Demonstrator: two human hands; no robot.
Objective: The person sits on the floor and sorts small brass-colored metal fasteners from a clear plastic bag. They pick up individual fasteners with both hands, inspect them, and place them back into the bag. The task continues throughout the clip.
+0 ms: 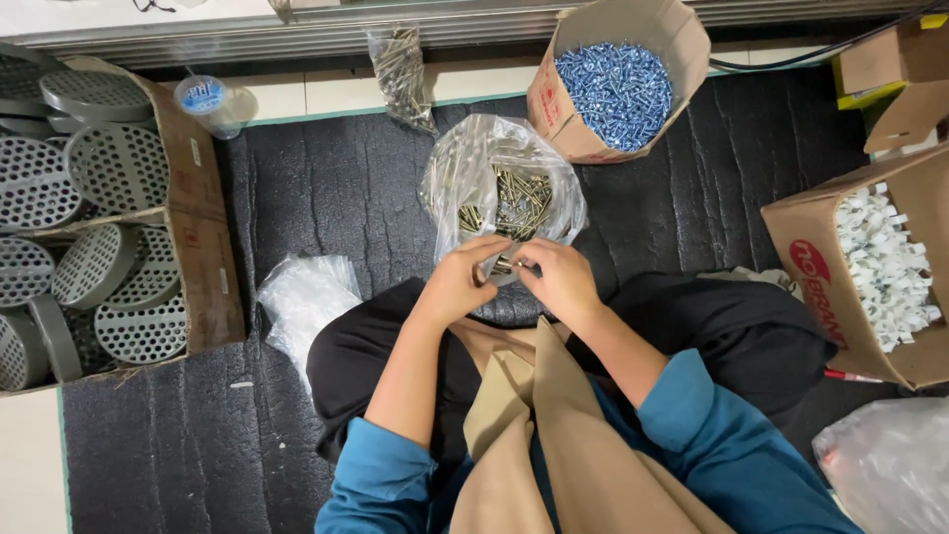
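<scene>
I sit cross-legged on a black foam mat (316, 188). A clear plastic bag (499, 178) full of brass-coloured screws stands open just in front of my knees. My left hand (457, 279) and my right hand (559, 277) meet at the bag's near rim, fingertips together around a few of the brass screws (501, 265). Which hand carries them I cannot tell exactly; both pinch at them.
A cardboard box of blue-silver screws (615, 89) stands behind the bag. A box of white plastic clips (880, 262) sits right, boxes of grey perforated discs (99, 247) left. Small clear bags (306, 297) lie by my left knee; another screw bag (400, 74) and a tape roll (205, 99) lie farther back.
</scene>
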